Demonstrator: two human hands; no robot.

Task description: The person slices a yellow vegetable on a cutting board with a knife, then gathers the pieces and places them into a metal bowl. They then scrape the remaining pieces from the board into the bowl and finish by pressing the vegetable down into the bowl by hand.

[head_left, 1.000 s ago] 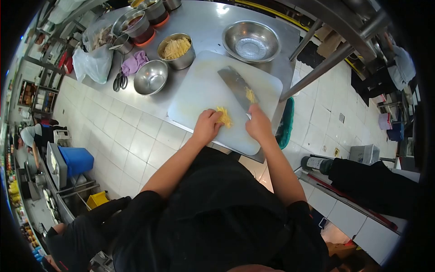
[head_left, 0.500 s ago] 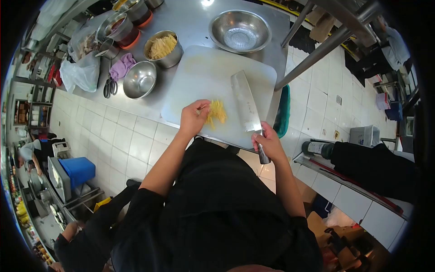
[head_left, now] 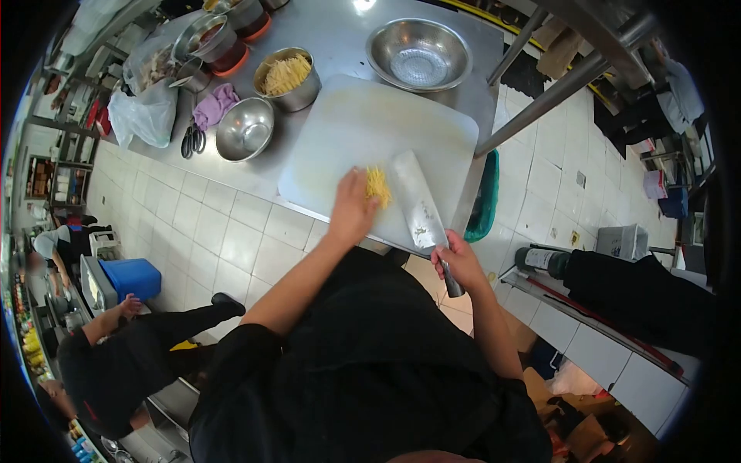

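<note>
My right hand (head_left: 461, 262) grips the handle of a cleaver (head_left: 417, 202), its broad blade lying nearly flat over the near right part of the white cutting board (head_left: 340, 116). A small pile of thin yellow shreds (head_left: 377, 187), of a vegetable I cannot make out, rests on the board just left of the blade. Against the left side of that pile is my left hand (head_left: 355, 208), fingers stretched forward and thumb apart, touching the shreds.
Beyond the board stand a metal pot of pale yellow strips (head_left: 287, 75) and a wide steel basin (head_left: 419, 55). An empty steel bowl (head_left: 245, 130), a purple cloth (head_left: 215, 106) and scissors (head_left: 193, 141) lie left. A co-worker (head_left: 116, 370) is at lower left.
My left hand has turned and straightened its fingers along the pile, which looks more compact. The cleaver has come nearer to me, its blade lower and flatter. A co-worker at lower left has moved.
</note>
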